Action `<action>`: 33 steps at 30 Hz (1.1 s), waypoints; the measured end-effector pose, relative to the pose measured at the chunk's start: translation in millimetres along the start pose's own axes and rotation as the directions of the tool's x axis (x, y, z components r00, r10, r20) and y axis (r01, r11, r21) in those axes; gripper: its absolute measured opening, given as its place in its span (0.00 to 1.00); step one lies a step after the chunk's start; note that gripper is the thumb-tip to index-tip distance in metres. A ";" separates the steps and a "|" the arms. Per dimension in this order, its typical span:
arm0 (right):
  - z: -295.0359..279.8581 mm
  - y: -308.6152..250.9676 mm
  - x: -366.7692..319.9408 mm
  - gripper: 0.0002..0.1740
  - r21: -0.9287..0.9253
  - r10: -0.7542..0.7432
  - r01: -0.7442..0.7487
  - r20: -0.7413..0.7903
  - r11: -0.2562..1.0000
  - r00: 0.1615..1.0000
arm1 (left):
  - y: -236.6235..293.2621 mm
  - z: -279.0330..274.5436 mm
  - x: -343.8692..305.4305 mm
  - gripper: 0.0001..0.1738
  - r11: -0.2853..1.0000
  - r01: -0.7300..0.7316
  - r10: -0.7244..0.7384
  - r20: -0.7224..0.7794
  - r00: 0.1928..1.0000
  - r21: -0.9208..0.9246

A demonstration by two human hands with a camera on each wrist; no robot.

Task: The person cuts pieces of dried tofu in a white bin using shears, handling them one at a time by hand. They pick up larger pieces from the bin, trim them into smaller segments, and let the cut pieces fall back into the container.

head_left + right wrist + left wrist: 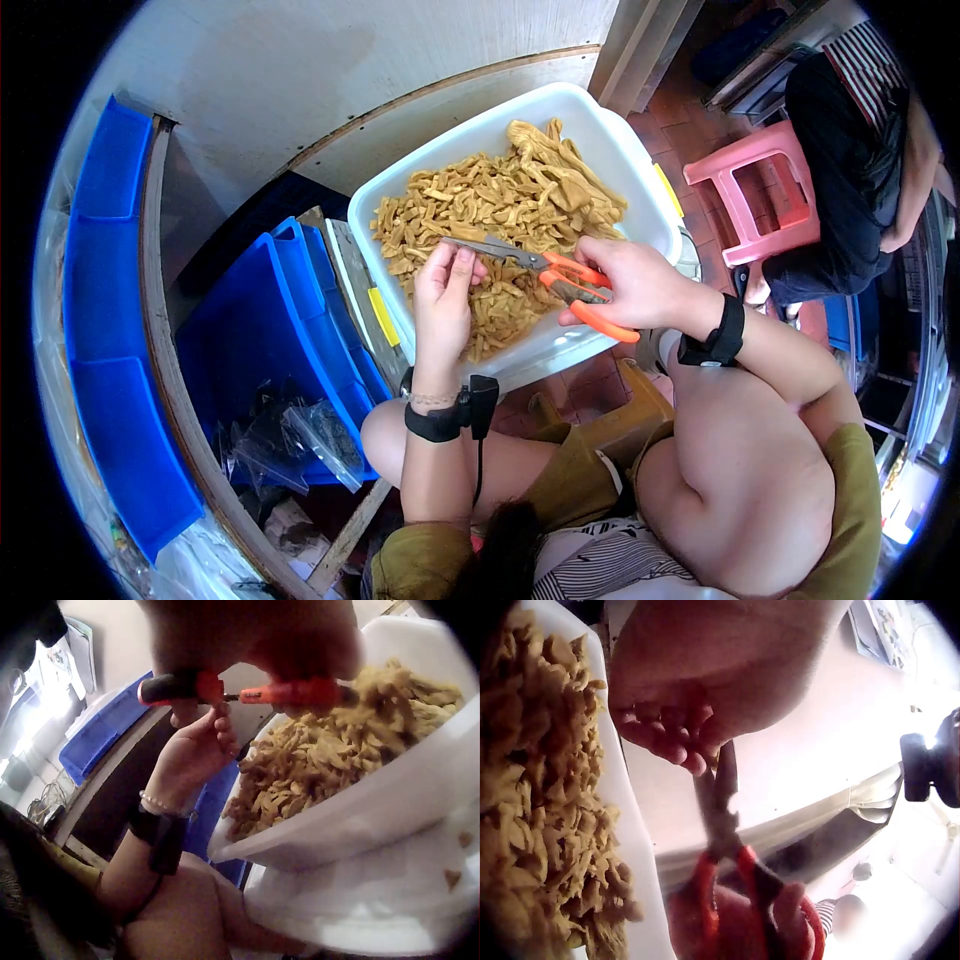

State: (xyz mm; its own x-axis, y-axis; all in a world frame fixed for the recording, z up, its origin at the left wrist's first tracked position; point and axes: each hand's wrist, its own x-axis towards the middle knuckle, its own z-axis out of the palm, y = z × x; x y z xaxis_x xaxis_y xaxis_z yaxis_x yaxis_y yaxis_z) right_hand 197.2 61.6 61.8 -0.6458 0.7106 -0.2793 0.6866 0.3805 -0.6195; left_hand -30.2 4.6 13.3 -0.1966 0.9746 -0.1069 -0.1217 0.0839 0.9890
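Observation:
My right hand [640,280] grips orange-handled scissors [548,262] over a white tub, their blades parted and pointing at my left hand [445,285]. That hand has its thumb and fingers drawn together at the blade tips. In the left wrist view, a small yellow-brown piece [715,758] shows at its fingertips, mostly hidden by them. Below both hands the white tub [400,180] holds a heap of cut yellow-brown strips [450,205]. Larger, uncut folded pieces [565,180] of the same stuff lie at the tub's far right.
Blue plastic bins [270,310] stand left of the tub, with clear plastic bags [325,440] in front. A blue tray [105,300] hangs farther left. Behind the tub rises a pale wall panel [330,70]. A pink stool [740,190] and a seated person [840,150] are at the right.

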 end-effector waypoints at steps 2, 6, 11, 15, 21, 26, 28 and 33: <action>-0.7 -0.4 -0.5 0.38 0.005 0.003 -0.003 0.007 1.000 1.000 | -2.6 0.7 -0.4 0.11 0.998 -0.028 0.027 0.018 0.999 0.052; -0.5 1.7 -0.7 0.39 0.016 0.004 -0.004 0.014 1.000 1.000 | -6.5 4.4 -3.4 0.11 0.989 -0.028 0.023 0.033 0.999 0.146; 2.3 3.4 -1.9 0.35 0.035 -0.012 0.012 -0.007 0.999 1.000 | -5.5 6.6 -4.6 0.12 0.983 -0.016 0.010 0.035 0.999 0.184; 2.8 1.9 -1.9 0.32 0.057 -0.010 0.010 0.000 0.998 1.000 | -5.2 4.7 -4.1 0.13 0.985 -0.021 0.014 0.043 0.999 0.173; 2.9 6.1 -3.3 0.30 0.132 -0.036 0.037 -0.012 0.991 0.999 | -3.1 1.9 -2.1 0.13 0.984 -0.014 0.009 0.025 1.000 0.176; 2.6 9.5 -3.2 0.29 0.134 -0.082 0.087 -0.043 0.987 0.996 | -11.4 -1.8 -0.5 0.14 0.968 -0.004 0.005 -0.001 1.000 0.249; 3.2 11.4 -2.7 0.30 0.097 -0.095 0.101 -0.065 0.990 0.993 | -15.1 -3.7 0.6 0.14 0.964 -0.019 0.019 0.001 1.000 0.266; 0.4 8.9 -3.3 0.28 0.080 -0.084 0.088 -0.046 0.993 0.995 | -10.7 -2.9 -0.2 0.14 0.951 -0.025 0.027 -0.003 1.000 0.309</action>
State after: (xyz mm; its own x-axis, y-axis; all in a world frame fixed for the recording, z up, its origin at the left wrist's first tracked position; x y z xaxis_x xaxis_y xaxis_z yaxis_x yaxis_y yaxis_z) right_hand 205.4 62.4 57.0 -0.6852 0.7026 -0.1919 0.5982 0.3927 -0.6985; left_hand -31.6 3.0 2.4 -0.2030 0.9759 -0.0803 0.1900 0.1197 0.9745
